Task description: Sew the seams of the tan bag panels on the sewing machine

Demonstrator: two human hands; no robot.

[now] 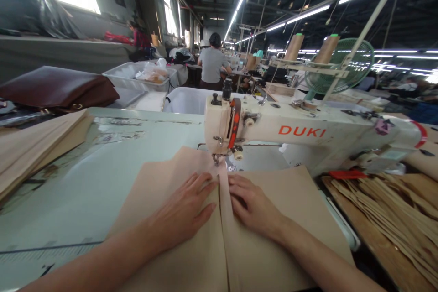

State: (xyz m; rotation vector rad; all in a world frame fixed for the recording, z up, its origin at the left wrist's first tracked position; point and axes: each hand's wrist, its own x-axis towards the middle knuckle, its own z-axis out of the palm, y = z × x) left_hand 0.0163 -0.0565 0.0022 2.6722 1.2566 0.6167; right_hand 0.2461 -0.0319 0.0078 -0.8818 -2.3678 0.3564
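A tan fabric piece [164,196] lies on the pale green sewing table [78,182], with a raised seam running down its middle toward the needle [216,160] of a cream DUKI sewing machine [308,133]. My left hand [186,205] lies flat on the fabric left of the seam, fingers stretched toward the needle. My right hand [251,203] presses the fabric right of the seam, fingers together and partly curled, fingertips at the seam. Neither hand grips anything.
A stack of tan fabric [37,146] and a brown bag [58,89] sit at the left. Cut tan strips [390,210] pile on a wooden board at right. White bins [185,99], a green fan [345,66] and people working are behind.
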